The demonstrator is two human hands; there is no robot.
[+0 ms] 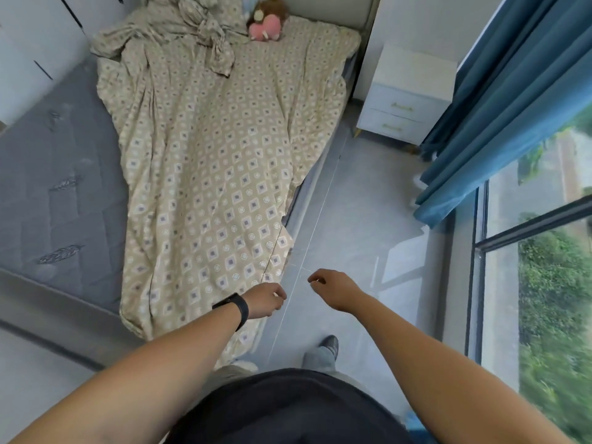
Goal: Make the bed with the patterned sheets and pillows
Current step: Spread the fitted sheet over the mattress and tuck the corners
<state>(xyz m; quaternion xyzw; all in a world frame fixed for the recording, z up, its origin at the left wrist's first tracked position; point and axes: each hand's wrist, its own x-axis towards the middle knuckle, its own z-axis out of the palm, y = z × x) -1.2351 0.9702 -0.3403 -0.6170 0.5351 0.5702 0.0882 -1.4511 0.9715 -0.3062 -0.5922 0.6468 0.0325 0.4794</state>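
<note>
A beige sheet (211, 174) with a diamond pattern lies over the right part of the bed, wrinkled, its near corner hanging over the foot end. The grey mattress (54, 174) is bare on the left. More patterned fabric (192, 30) is bunched and twisted at the head end. My left hand (264, 299), with a black wristband, hovers at the sheet's near right edge with loosely curled fingers; the cloth shows no pull toward it. My right hand (330, 290) hangs over the floor beside the bed, fingers loosely curled, holding nothing.
A pink and brown plush toy (266, 24) sits at the headboard. A white nightstand (407, 97) stands right of the bed, with blue curtains (499, 107) and a big window (544, 283) beyond. A grey floor strip (352, 203) runs between bed and window. White wardrobe doors (32, 40) stand at the left.
</note>
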